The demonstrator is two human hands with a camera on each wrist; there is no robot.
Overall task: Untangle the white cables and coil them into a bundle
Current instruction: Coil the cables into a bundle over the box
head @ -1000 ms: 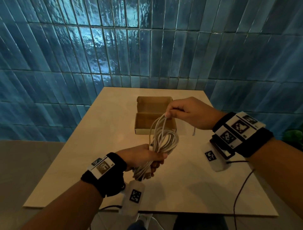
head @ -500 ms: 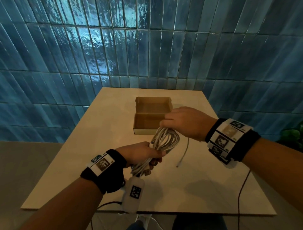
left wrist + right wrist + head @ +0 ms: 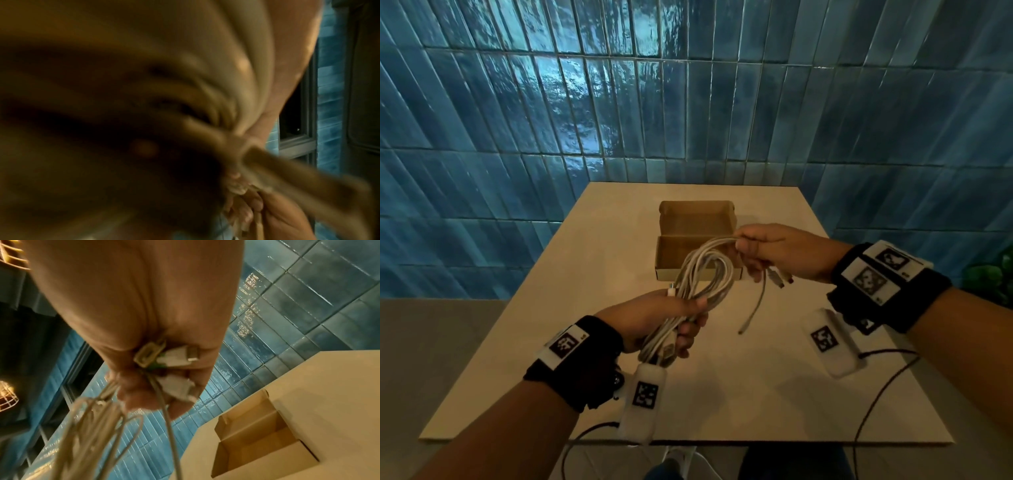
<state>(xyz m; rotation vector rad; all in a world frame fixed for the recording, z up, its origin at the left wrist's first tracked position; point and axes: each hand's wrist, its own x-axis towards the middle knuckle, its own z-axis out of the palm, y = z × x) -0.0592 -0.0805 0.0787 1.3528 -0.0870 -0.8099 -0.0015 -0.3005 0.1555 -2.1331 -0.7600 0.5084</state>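
A: In the head view, where are the cables [image 3: 700,274] relative to the box [image 3: 697,240]?

B: Held in the air just in front of it, above the table [image 3: 571,308]. The bundle's long axis slants from the left hand [image 3: 654,322], nearer the person, up to the right hand [image 3: 774,253] by the box's right edge. The left fist is closed round the lower end; the right's curled fingers pinch the top loops and plugs [image 3: 779,281]. One loose tail [image 3: 755,308] hangs below the right hand, which is the nearer one to it.

A: Left wrist view?

B: Blurred; cables [image 3: 298,175] run through curled fingers [image 3: 246,211].

A: Right wrist?

B: Fingers [image 3: 144,395] clamp several plugs [image 3: 176,355]; loops [image 3: 92,426] trail down-left, the box [image 3: 257,443] lower right.

A: Changed from a half-second ago?

B: The right hand has lifted off the coil, drawing the loops taller, plugs now showing.
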